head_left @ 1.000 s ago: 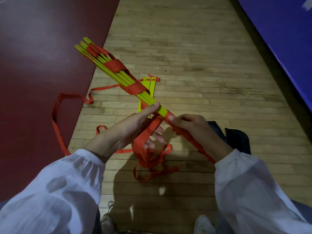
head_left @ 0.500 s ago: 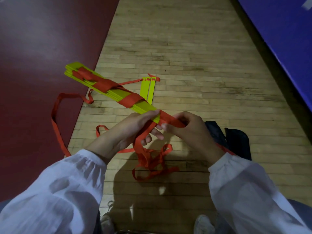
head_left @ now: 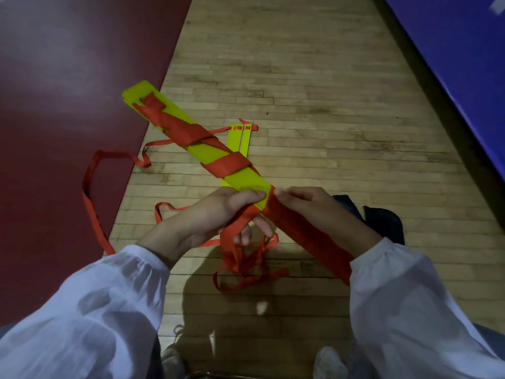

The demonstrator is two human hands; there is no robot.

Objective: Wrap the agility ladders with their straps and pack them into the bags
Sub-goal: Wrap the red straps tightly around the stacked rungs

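Head view: white sleeves (head_left: 82,310) are seen nearest. Above the wooden floor (head_left: 300,77), the bundled agility ladder (head_left: 246,184) is held by both hands. The left hand (head_left: 216,212) is clamped on the yellow rungs, thumb on top, fingers curled beneath. The right hand (head_left: 314,209) is closed round the end wrapped in red strap (head_left: 308,239). A dark bag (head_left: 382,220) lies just beyond the right wrist; two loose rungs (head_left: 240,139) lie farther off

Bundle rolled flat, wrap advanced.
I see the ladder bundle (head_left: 240,184) now showing its broad yellow face instead of its edges, far end dropped lower. The red strap (head_left: 300,231) covers more of the near end under the right hand (head_left: 314,209), and the left hand (head_left: 216,214) thumb now lies across the yellow.
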